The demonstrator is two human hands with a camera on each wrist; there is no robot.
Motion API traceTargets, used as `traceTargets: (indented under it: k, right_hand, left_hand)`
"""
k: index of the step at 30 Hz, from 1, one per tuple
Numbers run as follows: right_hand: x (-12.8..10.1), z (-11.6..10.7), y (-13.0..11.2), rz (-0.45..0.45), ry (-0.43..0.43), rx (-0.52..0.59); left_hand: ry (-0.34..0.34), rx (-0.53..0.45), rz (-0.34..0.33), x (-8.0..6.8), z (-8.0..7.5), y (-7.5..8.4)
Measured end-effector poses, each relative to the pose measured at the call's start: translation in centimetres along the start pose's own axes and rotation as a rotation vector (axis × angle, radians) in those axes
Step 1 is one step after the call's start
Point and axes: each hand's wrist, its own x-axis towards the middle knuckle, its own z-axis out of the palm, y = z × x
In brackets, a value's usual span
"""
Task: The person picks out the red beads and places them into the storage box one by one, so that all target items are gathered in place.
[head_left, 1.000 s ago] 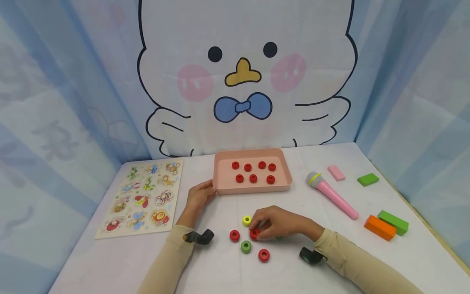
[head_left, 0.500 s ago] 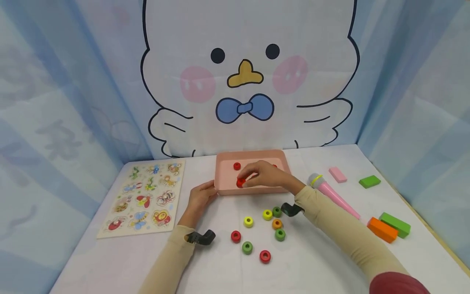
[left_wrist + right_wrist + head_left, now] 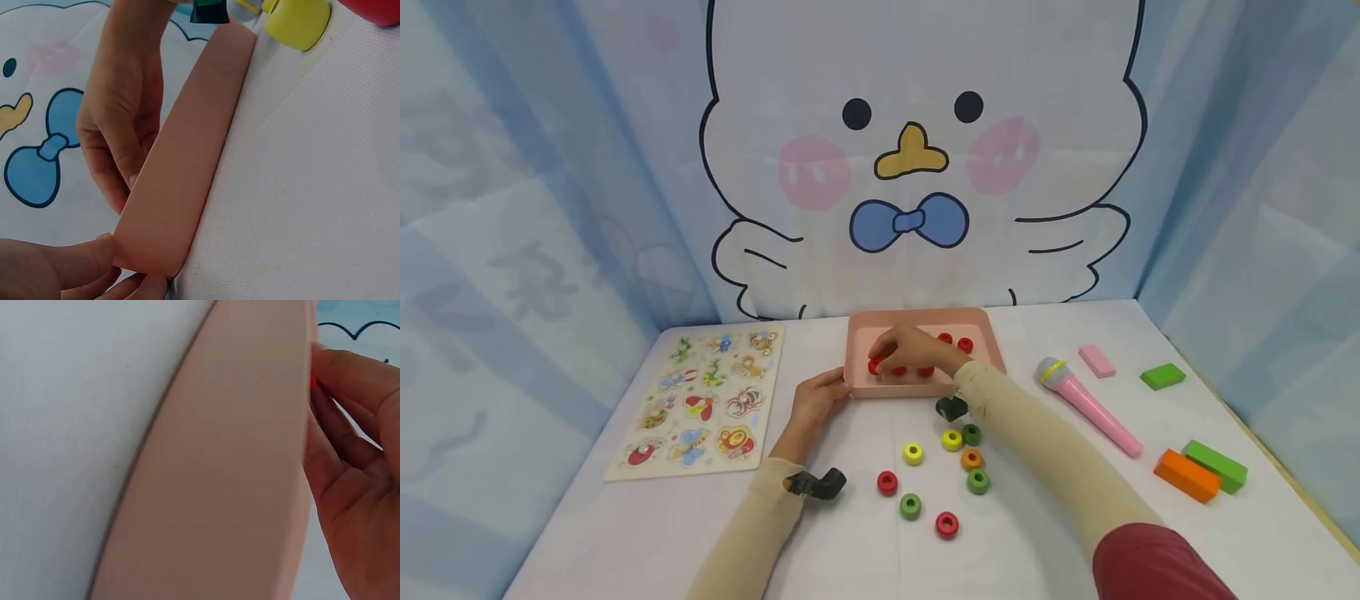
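Note:
A pink tray (image 3: 917, 313) stands at the back middle of the white table and holds several red rings (image 3: 965, 345). My right hand (image 3: 910, 350) reaches into its left part and pinches a red ring (image 3: 874, 366) low over the tray floor. The right wrist view shows that hand (image 3: 356, 487) behind the tray wall (image 3: 231, 475) with a sliver of the red ring (image 3: 312, 380). My left hand (image 3: 820, 398) grips the tray's near left corner; its fingers (image 3: 62, 269) press the wall (image 3: 181, 169). Loose rings lie in front: yellow (image 3: 913, 453), green (image 3: 977, 481), orange (image 3: 972, 458), red (image 3: 947, 524).
A wooden insect puzzle board (image 3: 700, 400) lies at the left. A pink toy microphone (image 3: 1086, 404), a pink block (image 3: 1097, 361), a green block (image 3: 1162, 376), an orange block (image 3: 1186, 475) and another green block (image 3: 1217, 465) lie at the right. Cloth walls close in three sides.
My right hand lifted a red ring from the loose cluster, carried it to the tray and now holds it over the tray's left part. The left hand stayed on the tray corner.

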Motion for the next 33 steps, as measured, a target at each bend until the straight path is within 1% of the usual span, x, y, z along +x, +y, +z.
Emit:
traceTargets:
  k: [2,4,7,9,11,16,22,25,28,31,33]
  right_hand:
    - [0.3,0.2,0.3,0.030,-0.011,-0.001]
    - [0.6,0.3,0.5,0.040,-0.019,-0.004]
    - [0.9,0.4,0.6,0.026,-0.032,-0.014]
    - [1.1,0.5,0.6,0.005,-0.038,-0.029]
    - [1.1,0.5,0.5,0.004,-0.049,-0.035]
    - [1.0,0.7,0.1,0.050,-0.070,-0.034]
    - [0.9,0.9,0.1,0.043,-0.081,-0.046]
    - [0.9,0.8,0.1,0.035,-0.077,-0.059]
    - [0.6,0.5,-0.1,0.031,-0.056,-0.079]
    - [-0.4,0.2,-0.5,0.008,-0.021,-0.080]
    - [-1.5,0.1,-1.0,-0.030,0.000,-0.079]
  left_hand:
    - [-0.006,-0.006,0.020,0.0,0.1,-0.1]
    - [-0.005,-0.010,0.032,0.0,0.2,-0.1]
    - [-0.003,-0.011,0.046,0.0,0.3,-0.1]
    - [0.000,-0.009,0.044,0.0,0.3,-0.1]
    - [0.002,-0.008,0.034,0.0,0.2,0.0]
    - [0.010,0.001,0.002,-0.2,0.1,0.0]
    - [0.010,-0.003,0.008,-0.3,0.1,-0.2]
    - [0.011,-0.012,0.004,-0.2,0.1,-0.3]
    - [0.013,-0.006,-0.004,-0.1,0.1,-0.3]
    - [0.013,0.007,-0.014,-0.1,0.1,-0.1]
    - [0.013,0.015,-0.015,0.0,0.0,0.1]
